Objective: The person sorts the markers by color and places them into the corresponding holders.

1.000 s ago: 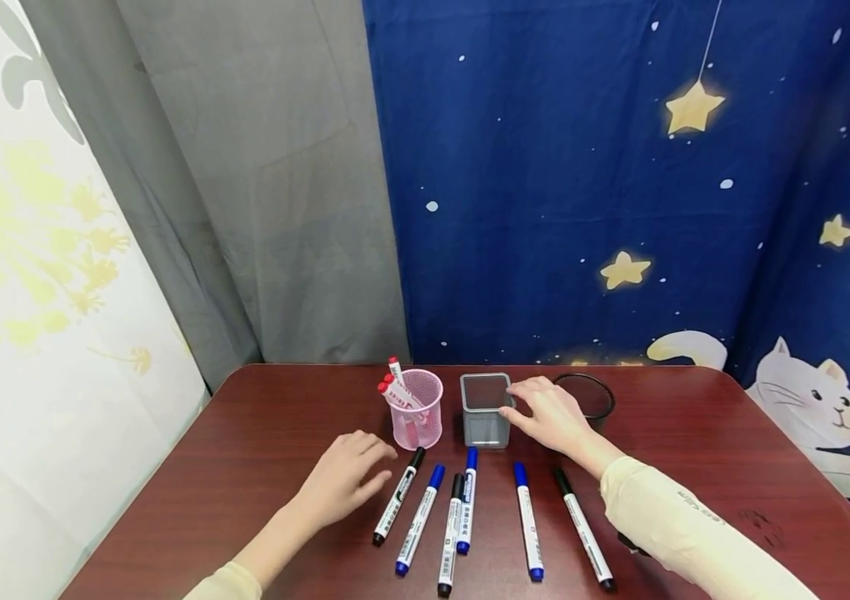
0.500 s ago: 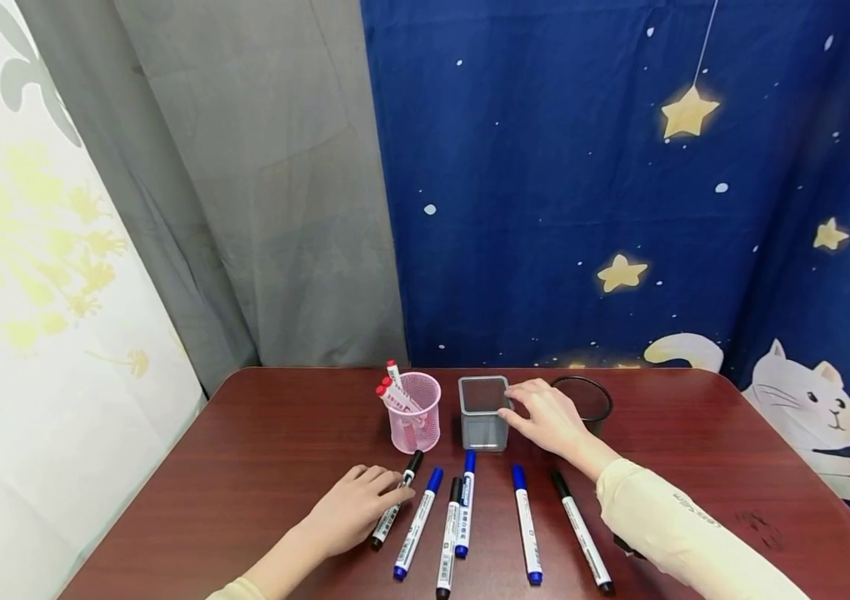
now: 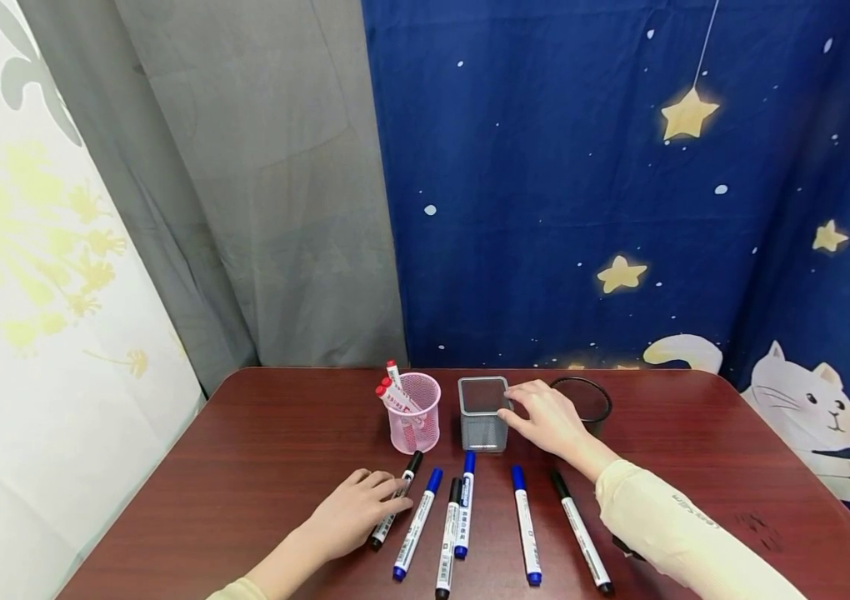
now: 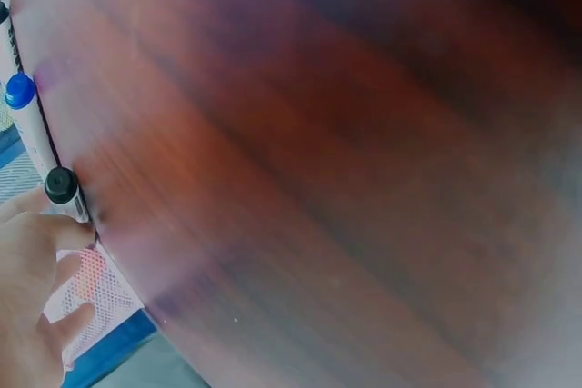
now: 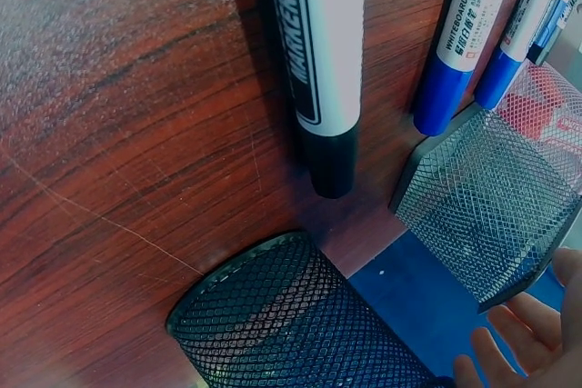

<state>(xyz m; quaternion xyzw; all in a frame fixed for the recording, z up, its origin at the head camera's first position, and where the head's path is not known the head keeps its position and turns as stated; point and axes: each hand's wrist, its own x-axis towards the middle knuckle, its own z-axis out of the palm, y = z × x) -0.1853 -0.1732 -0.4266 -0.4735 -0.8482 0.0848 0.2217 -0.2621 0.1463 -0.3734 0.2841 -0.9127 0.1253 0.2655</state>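
Note:
My left hand reaches over the leftmost black-capped marker, pinching it between fingers and thumb while it lies on the table. In the left wrist view that marker's black end shows between the fingertips of the left hand. My right hand rests loosely, fingertips at the right rim of the grey square mesh holder. In the right wrist view, relaxed fingers of the right hand are beside the corner of this holder. Several red-capped markers lean in the pink mesh cup.
Blue-capped markers and black-capped markers lie spread across the front of the red-brown table. A black round mesh cup stands right of the grey holder, partly behind my right hand. Curtains hang behind the table.
My left hand has moved right and toward the table's front, from beside the leftmost black-capped marker onto it, and now pinches it. The right hand stays at the grey holder.

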